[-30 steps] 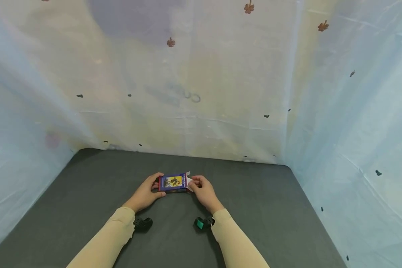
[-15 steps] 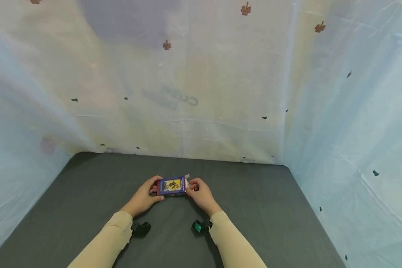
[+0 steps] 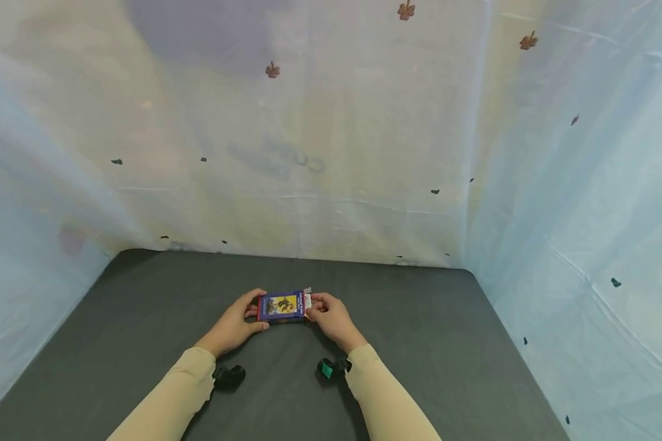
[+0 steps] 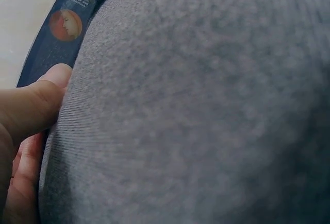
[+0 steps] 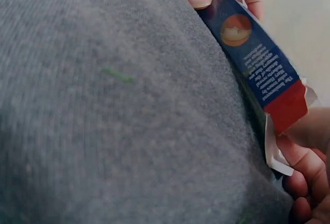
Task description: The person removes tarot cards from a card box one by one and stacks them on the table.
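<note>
Dark grey cloth surface (image 3: 419, 331), with blue illustrated card-deck box (image 3: 282, 305) between left hand (image 3: 234, 321), gripping one end, and right hand (image 3: 335, 318), pinching the other, whose white flaps (image 5: 269, 148) might crease if pushed in misaligned.

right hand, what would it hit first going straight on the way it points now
Most likely the blue box: the right hand is at its flapped end, angled toward it; exact depth is hard to judge.

In the left hand (image 3: 233, 323) I see one blue box (image 3: 266, 316) with red ends (image 5: 286, 108), yellow picture (image 3: 283, 305); below the hand, grey cloth (image 3: 419, 343).
</note>
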`<state>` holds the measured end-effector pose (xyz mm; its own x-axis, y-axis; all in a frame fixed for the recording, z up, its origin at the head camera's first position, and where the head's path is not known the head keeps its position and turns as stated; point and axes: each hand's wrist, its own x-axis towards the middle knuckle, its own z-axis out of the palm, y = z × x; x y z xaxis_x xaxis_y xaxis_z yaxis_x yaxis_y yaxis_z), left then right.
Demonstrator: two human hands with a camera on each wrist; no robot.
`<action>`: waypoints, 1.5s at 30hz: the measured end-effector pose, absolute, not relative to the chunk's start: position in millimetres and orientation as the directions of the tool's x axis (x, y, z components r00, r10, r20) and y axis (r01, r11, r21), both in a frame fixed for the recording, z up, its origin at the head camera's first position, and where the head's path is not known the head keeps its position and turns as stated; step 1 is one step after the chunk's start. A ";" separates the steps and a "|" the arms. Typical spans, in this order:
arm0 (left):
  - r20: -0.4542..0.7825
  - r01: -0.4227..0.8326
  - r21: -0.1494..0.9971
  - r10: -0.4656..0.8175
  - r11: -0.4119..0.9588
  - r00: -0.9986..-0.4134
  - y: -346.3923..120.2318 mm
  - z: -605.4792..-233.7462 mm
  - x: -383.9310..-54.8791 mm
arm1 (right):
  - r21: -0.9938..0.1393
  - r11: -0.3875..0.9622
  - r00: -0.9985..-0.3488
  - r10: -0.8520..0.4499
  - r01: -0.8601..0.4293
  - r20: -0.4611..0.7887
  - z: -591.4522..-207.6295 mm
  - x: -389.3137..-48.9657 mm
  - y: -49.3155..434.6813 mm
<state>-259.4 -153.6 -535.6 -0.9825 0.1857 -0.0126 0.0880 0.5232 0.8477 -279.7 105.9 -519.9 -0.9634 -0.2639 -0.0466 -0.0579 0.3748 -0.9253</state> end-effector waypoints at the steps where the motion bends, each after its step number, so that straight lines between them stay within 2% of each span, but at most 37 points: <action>1: -0.012 0.093 0.846 0.194 0.525 -0.981 -154.2 -534.5 -259.9 | -0.926 0.373 -0.965 -0.257 -0.054 -0.047 -519.6 -279.7 105.9; 10: 0.000 0.132 0.806 0.223 0.577 -0.975 -158.4 -527.3 -260.8 | -0.932 0.357 -0.966 -0.255 -0.059 -0.037 -517.9 -277.3 105.3; 15: 0.058 0.208 0.717 0.240 0.666 -0.969 -158.8 -528.8 -260.3 | -0.930 0.360 -0.967 -0.255 -0.068 -0.028 -517.4 -275.1 107.9; 18: 0.052 0.196 0.670 0.217 0.716 -0.975 -164.1 -534.0 -262.0 | -0.933 0.354 -0.965 -0.260 -0.069 -0.027 -518.6 -275.3 107.6; 26: -0.059 0.096 0.795 0.234 0.599 -0.971 -173.4 -534.0 -267.2 | -0.934 0.354 -0.970 -0.242 -0.053 -0.036 -517.9 -272.8 107.5; 34: -0.071 0.069 0.806 0.211 0.588 -0.975 -166.6 -530.1 -268.2 | -0.946 0.319 -0.976 -0.216 -0.053 -0.018 -518.1 -275.1 114.4; 45: -0.086 0.036 0.805 0.176 0.593 -0.981 -166.4 -529.2 -265.7 | -0.944 0.323 -0.966 -0.256 -0.065 -0.021 -518.0 -275.0 116.1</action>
<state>-265.7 -166.4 -529.2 -0.9807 0.1756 -0.0857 0.0358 0.5926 0.8047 -275.0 116.1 -518.0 -0.9665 -0.2559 -0.0209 -0.0651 0.3230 -0.9442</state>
